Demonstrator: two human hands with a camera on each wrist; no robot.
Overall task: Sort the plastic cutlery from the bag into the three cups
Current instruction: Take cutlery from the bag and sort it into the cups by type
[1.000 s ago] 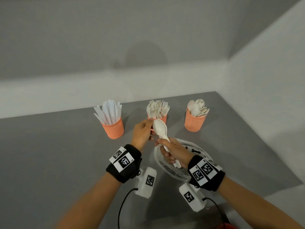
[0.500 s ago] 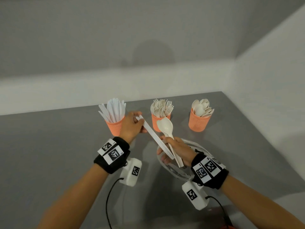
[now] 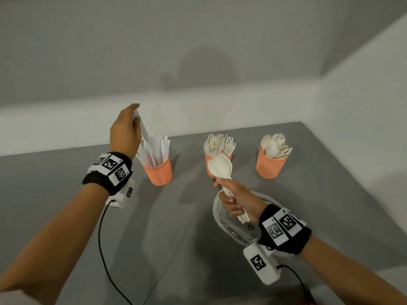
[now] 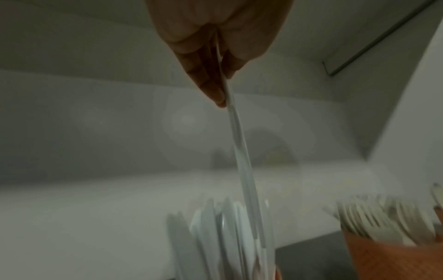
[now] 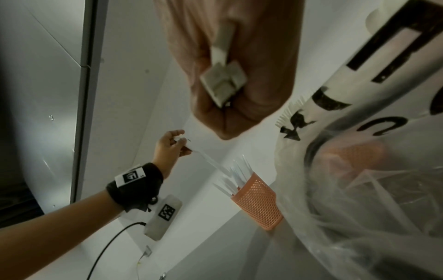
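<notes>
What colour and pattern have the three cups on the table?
The three mesh plastic cups are orange with a fine honeycomb pattern of holes, clearest in the right wrist view.

Soft, even light is cast from above; faint shadows are thrown on the matte grey tabletop. The left-wrist view is dimmed and motion-blurred. Straight lines are bent by wide-angle distortion.

bare test booth – grey table, plain walls

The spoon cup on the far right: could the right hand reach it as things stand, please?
Probably yes: the right hand, gripping a bundle of spoons, is nearest the spoon cup, with only bare table between.
</notes>
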